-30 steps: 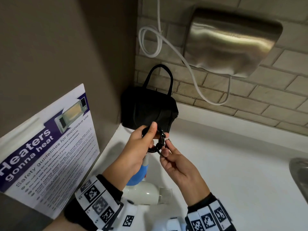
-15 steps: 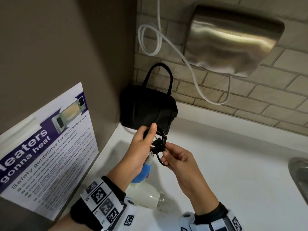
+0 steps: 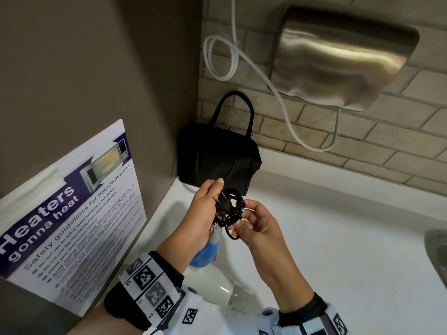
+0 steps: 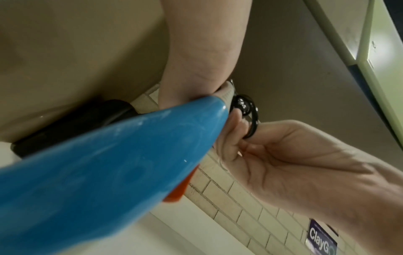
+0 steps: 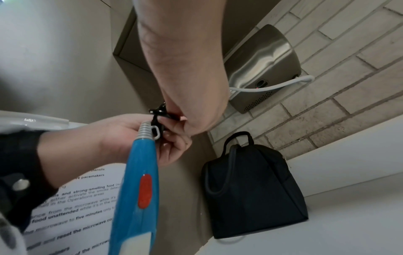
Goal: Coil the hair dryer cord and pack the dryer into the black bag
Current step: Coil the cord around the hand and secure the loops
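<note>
Both hands grasp the coiled cord above the counter.
Head view: left hand [image 3: 203, 213] and right hand [image 3: 256, 228] pinch the glossy black coiled cord [image 3: 231, 209]; white-and-blue hair dryer [image 3: 210, 281] hangs below, soft black handled bag [image 3: 217, 158] stands behind. Left wrist view: blue handle [image 4: 109, 163]. Right wrist view: bag [image 5: 253, 189] upright in the corner.

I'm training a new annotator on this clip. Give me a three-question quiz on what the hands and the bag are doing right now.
1. True or false: the dryer is already inside the bag.
2. What do both hands grip? A) white cable B) coiled black cord C) bag handle
3. Fill in: the bag stands in the corner beside the ____ poster.

Key: 1 false. 2 B: left hand and right hand grip the cord. 3 microwave poster.
</note>
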A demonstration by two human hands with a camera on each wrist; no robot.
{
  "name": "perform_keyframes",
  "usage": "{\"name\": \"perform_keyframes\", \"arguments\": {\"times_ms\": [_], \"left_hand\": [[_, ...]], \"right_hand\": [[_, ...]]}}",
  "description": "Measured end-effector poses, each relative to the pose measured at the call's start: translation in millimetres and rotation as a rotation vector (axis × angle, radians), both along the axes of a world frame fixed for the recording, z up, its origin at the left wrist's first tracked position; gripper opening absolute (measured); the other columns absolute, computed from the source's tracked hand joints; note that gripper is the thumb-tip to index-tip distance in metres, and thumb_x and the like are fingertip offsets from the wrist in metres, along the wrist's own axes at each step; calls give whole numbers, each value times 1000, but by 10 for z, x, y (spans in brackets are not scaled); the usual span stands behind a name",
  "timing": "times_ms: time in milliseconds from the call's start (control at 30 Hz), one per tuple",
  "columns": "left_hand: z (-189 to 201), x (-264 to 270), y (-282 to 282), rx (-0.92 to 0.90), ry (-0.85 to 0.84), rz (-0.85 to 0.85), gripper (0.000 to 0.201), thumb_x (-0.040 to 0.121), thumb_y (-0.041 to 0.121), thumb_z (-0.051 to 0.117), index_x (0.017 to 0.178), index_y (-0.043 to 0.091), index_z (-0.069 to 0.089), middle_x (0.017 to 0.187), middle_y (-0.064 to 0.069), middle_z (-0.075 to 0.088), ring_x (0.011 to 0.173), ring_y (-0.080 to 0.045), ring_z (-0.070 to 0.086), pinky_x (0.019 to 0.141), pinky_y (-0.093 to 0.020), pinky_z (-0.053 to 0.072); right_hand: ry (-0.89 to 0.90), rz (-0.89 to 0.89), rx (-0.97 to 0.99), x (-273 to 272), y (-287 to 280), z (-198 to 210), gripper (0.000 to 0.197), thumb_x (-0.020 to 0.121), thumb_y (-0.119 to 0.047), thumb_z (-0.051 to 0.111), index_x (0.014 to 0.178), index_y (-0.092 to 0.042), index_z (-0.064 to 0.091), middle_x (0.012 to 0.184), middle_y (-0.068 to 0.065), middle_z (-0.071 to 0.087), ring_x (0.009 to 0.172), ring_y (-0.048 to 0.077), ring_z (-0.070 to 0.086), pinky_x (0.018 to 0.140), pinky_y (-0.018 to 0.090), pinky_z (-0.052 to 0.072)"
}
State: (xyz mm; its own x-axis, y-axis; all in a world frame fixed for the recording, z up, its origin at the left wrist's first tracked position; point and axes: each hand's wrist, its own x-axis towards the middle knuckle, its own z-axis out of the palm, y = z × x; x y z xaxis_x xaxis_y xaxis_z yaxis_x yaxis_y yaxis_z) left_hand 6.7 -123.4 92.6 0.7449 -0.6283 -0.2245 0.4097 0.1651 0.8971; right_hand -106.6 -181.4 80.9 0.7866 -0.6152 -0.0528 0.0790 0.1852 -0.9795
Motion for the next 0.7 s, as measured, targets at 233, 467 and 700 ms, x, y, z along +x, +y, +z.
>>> {"name": "perform_keyframes", "arguments": {"times_ms": [233,467,700], "left_hand": [[19,-84,-67,45,-57,16,18,98,27,46,82,22,54,76,-1,56,75,-18,56,59,-17,49],[-43,-86,-76,2,-99,-8,19,94,31,52,78,21,53,69,2,53,70,-16,54,67,-29,45],[-53,-162,123,-9,-254,-196,45,89,59,32,100,32,66,103,1,72,99,-12,68,87,-28,54]], "right_hand": [[-78,-27,41,23,72,81,32,86,16,47,106,-5,63,93,17,70,91,26,66,83,32,54],[-59,61,-260,-74,145,270,54,85,-11,59,128,-40,45,91,-7,66,88,7,62,86,28,51],[72,-115,-417,6,12,253,22,88,-11,64,104,-24,58,91,-5,66,83,6,63,73,22,54]]}}
